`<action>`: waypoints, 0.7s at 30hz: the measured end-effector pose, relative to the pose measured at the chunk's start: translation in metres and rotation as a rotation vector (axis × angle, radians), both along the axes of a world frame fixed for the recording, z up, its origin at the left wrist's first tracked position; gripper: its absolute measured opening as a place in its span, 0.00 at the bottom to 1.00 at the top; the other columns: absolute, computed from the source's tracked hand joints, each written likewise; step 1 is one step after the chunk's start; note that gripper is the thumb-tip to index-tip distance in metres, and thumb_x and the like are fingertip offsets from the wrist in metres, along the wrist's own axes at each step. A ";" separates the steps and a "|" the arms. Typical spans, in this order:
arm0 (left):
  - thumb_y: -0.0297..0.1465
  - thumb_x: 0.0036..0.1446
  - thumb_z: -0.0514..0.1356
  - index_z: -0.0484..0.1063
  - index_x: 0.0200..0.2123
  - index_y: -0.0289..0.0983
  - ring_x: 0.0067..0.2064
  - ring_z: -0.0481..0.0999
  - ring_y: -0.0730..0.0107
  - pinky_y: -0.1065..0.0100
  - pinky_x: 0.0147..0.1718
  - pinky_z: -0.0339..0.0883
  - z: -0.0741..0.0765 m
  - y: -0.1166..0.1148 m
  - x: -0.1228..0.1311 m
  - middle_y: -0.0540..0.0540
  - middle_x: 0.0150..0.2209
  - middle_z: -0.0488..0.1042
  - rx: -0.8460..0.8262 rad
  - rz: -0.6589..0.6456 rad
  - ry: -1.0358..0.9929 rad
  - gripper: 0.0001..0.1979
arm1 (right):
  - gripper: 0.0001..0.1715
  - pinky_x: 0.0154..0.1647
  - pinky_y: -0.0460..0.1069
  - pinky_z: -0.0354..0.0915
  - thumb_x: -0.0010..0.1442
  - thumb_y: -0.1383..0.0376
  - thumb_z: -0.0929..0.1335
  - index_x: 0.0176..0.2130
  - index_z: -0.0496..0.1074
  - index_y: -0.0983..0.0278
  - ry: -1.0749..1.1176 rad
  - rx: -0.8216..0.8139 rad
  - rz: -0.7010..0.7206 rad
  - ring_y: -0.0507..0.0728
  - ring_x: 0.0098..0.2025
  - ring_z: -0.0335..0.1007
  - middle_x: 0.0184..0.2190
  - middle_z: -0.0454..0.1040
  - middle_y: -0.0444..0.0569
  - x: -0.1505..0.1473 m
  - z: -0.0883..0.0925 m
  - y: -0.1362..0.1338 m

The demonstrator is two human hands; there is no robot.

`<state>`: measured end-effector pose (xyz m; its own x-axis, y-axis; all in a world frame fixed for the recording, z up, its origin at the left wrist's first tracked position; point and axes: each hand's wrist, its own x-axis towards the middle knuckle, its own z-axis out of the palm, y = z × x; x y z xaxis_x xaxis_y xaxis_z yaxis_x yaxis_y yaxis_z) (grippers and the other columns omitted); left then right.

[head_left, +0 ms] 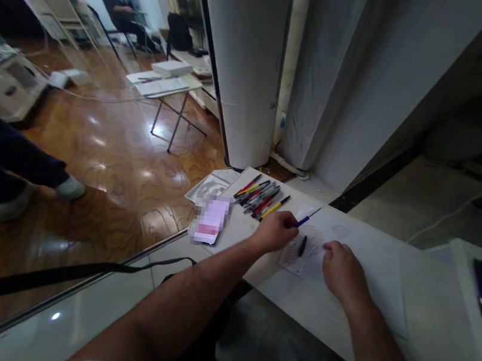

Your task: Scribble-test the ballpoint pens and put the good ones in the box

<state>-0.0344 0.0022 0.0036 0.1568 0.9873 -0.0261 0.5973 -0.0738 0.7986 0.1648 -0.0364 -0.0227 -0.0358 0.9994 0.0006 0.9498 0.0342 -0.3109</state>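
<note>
You are viewing a dim room: glare is gleaming on the wooden floor (131, 188), shadow is darkening the right side, distortion is stretching the edges, and pixelation is masking the phone (212, 221).

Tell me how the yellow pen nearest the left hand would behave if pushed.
The yellow pen would probably roll, given its slim, rodlike barrel; pushed toward the neighbouring pens, it would likely bump them. Its straight form suggests stiffness.
</note>
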 end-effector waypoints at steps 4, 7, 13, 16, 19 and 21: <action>0.31 0.50 0.61 0.76 0.32 0.36 0.31 0.73 0.71 0.70 0.30 0.63 0.000 0.002 0.000 0.49 0.29 0.77 0.031 0.009 0.033 0.06 | 0.11 0.43 0.50 0.63 0.60 0.70 0.61 0.37 0.71 0.64 0.217 0.108 -0.041 0.58 0.41 0.72 0.37 0.75 0.54 0.006 0.007 0.003; 0.30 0.50 0.62 0.76 0.32 0.36 0.31 0.74 0.70 0.70 0.32 0.64 0.001 0.004 0.000 0.48 0.29 0.77 0.040 0.000 0.058 0.06 | 0.07 0.38 0.50 0.63 0.58 0.66 0.63 0.34 0.71 0.62 0.406 0.131 -0.118 0.56 0.35 0.72 0.32 0.76 0.49 0.010 0.010 0.006; 0.32 0.50 0.63 0.76 0.33 0.36 0.30 0.73 0.71 0.70 0.30 0.64 -0.003 0.004 0.003 0.49 0.29 0.77 0.085 -0.031 0.083 0.07 | 0.08 0.27 0.48 0.62 0.53 0.60 0.69 0.29 0.69 0.62 0.806 0.170 -0.277 0.53 0.24 0.68 0.22 0.72 0.44 0.017 0.015 0.010; 0.32 0.49 0.64 0.76 0.32 0.37 0.30 0.72 0.71 0.69 0.30 0.63 -0.005 0.004 0.003 0.49 0.28 0.76 0.121 -0.043 0.097 0.07 | 0.11 0.24 0.47 0.60 0.50 0.58 0.71 0.28 0.70 0.63 0.996 0.188 -0.327 0.52 0.22 0.66 0.21 0.71 0.43 0.020 0.020 0.010; 0.30 0.48 0.64 0.75 0.31 0.36 0.30 0.72 0.70 0.69 0.30 0.62 -0.005 0.003 0.004 0.49 0.28 0.75 0.178 -0.076 0.131 0.05 | 0.13 0.21 0.45 0.58 0.48 0.58 0.73 0.29 0.70 0.63 1.183 0.211 -0.359 0.50 0.22 0.64 0.21 0.71 0.42 0.022 0.026 0.010; 0.29 0.48 0.64 0.75 0.30 0.36 0.31 0.71 0.70 0.68 0.31 0.62 -0.004 0.002 0.005 0.48 0.28 0.75 0.220 -0.102 0.148 0.04 | 0.13 0.19 0.45 0.56 0.47 0.59 0.73 0.29 0.70 0.63 1.294 0.224 -0.371 0.49 0.21 0.63 0.20 0.70 0.42 0.022 0.030 0.009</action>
